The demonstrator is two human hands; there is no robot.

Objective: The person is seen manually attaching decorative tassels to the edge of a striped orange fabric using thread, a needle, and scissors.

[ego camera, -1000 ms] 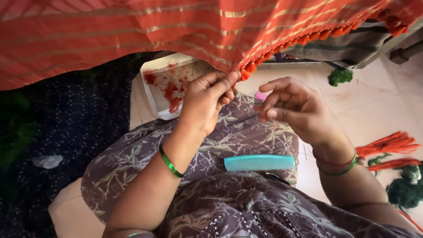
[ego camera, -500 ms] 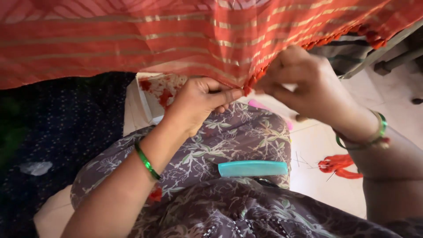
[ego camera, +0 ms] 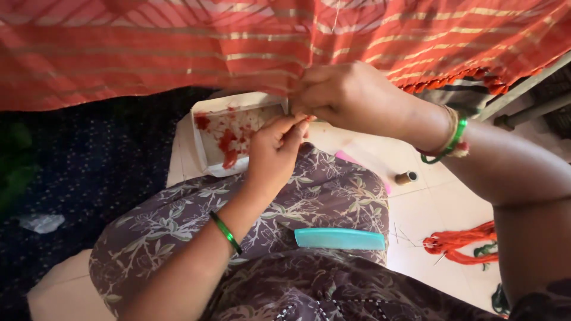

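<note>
An orange-red striped cloth (ego camera: 178, 47) with a tasselled hem hangs across the top of the view. My right hand (ego camera: 351, 95) pinches the cloth's lower edge at the centre. My left hand (ego camera: 275, 151) is just below it, fingers closed together at the same edge, fingertips touching the hem or a thread there; the thread itself is too fine to see. Both wrists wear green bangles. A teal comb (ego camera: 340, 239) lies on my lap, on the floral purple fabric.
A white shallow box (ego camera: 205, 151) with red thread scraps sits on the floor ahead of my knee. A small brown spool (ego camera: 406, 178) stands on the tiles, orange thread bundles (ego camera: 461, 246) lie at right. Dark dotted cloth (ego camera: 89, 178) covers the left.
My right hand has moved left along the hem and now grips the cloth at the centre. My left hand has dropped slightly below it. The view shifted, showing the box more.
</note>
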